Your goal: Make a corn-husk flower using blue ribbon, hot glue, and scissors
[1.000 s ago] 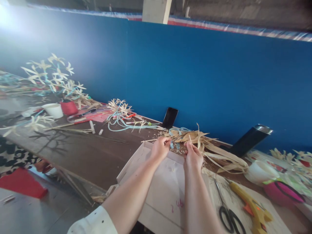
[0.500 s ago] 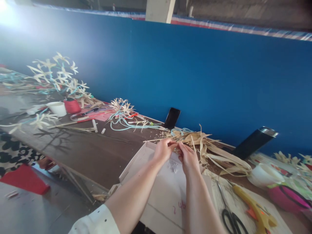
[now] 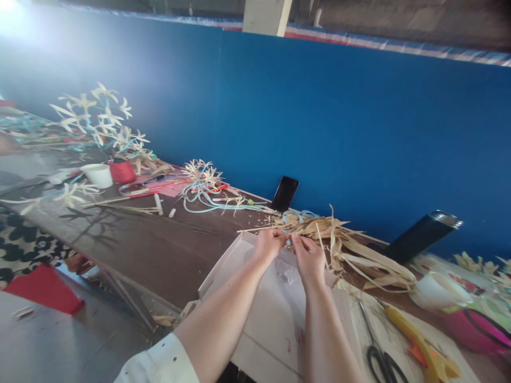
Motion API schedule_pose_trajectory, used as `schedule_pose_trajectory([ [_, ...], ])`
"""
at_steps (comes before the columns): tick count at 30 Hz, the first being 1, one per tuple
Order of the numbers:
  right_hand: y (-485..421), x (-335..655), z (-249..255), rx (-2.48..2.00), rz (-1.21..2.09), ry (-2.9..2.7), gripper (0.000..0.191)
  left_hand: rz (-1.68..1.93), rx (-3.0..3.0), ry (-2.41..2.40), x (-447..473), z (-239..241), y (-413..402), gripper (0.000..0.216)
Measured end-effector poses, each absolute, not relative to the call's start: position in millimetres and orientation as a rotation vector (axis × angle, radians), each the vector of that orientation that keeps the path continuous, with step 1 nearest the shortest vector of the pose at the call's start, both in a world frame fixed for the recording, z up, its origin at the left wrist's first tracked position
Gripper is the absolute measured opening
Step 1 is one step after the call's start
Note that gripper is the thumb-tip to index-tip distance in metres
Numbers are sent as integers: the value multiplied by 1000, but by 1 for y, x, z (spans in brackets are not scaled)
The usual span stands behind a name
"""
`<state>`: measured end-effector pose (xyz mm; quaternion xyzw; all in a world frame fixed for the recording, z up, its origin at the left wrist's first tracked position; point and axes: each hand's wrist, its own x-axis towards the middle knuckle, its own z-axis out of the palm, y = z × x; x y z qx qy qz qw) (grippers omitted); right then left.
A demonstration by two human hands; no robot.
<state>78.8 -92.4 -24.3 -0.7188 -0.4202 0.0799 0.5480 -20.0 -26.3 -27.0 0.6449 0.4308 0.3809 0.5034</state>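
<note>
My left hand point(image 3: 269, 246) and my right hand point(image 3: 310, 259) meet above the far end of a shallow cardboard box point(image 3: 271, 314). Both are closed, thumbs and fingertips pinched together. Between the fingertips shows a small light-blue piece point(image 3: 288, 241); its kind is too small to tell, and the fingers cover most of it. Just behind the hands lies a heap of dry corn husks point(image 3: 339, 236) with pale-blue strands beside it. A thin pale stick point(image 3: 320, 243) stands out beside my right hand.
On the right lie black scissors point(image 3: 375, 346), a yellow glue gun point(image 3: 421, 340), a white cup point(image 3: 439, 291) and a leaning black bottle point(image 3: 423, 236). A phone point(image 3: 285, 193) leans on the blue partition point(image 3: 319, 117). Husk flowers point(image 3: 203, 173) and a red spool point(image 3: 122, 172) are leftward.
The view has shifted slightly. My hands stay together in nearly the same place, the fingertips a little further apart, and the light-blue piece now shows between them.
</note>
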Motion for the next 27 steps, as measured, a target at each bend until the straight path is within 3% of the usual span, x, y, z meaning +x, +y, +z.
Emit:
schedule_pose_trajectory([
  [10,-93,78,-23,-1709,157,-1016,44,953,1659,984,-19,-28,-28,26],
  [18,-92,76,-25,-1637,71,-1125,34,952,1779,1126,-22,-23,-31,19],
  [27,-90,80,-25,-1217,733,-500,37,1078,1736,957,-21,-20,-32,18],
])
